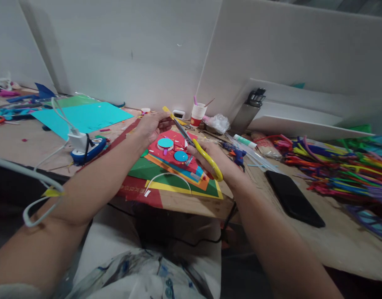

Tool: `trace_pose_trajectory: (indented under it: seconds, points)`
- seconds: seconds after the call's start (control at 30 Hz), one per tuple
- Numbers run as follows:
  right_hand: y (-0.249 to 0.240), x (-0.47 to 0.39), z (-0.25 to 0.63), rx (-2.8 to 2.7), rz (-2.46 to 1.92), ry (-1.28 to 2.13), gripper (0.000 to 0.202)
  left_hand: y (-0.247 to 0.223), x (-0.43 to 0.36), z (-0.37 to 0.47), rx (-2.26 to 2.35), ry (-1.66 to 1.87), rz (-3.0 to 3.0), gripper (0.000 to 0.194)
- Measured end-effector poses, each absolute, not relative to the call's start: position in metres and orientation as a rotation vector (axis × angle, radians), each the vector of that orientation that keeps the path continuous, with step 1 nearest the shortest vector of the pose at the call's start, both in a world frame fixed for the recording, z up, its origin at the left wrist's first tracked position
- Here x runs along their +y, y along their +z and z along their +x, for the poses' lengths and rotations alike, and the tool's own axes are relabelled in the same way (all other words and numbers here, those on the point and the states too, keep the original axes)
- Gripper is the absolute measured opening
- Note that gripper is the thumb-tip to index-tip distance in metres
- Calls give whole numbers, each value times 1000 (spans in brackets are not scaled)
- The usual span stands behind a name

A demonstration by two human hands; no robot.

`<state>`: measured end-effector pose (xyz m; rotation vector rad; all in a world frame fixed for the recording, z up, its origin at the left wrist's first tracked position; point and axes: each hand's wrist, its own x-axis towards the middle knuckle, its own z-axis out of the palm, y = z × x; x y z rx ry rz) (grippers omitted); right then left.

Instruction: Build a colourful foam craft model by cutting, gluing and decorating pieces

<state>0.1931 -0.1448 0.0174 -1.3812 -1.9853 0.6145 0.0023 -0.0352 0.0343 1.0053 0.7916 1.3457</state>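
Note:
My right hand (pixel 211 155) is closed on yellow-handled scissors (pixel 206 158), whose blades point up and left. A small yellow paper piece (pixel 167 110) is pinched in the fingers of my left hand (pixel 153 126), and the blade tips reach close to it; whether they touch it I cannot tell. Below both hands lies red paper (pixel 152 154) scattered with tiny scraps. On it rest a round piece with a light-blue top (pixel 165 143) and a blue disc (pixel 181 156). Orange, blue, yellow and green sheets (pixel 141 169) are stacked underneath.
A black phone (pixel 293 198) and a heap of coloured pipe cleaners (pixel 336 162) lie to the right. Paper cups (pixel 198 113), a glue stick (pixel 245 141) and a dark bottle (pixel 246 110) stand or lie farther back. A white charger (pixel 78 139) with cable sits left.

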Motion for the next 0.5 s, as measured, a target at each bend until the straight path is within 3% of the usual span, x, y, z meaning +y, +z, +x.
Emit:
trace_pose_trajectory:
  seconds: [0.5]
  points:
    - [16, -141, 193, -1936, -1363, 654, 45, 33, -33, 2, 788, 1346, 1004, 7]
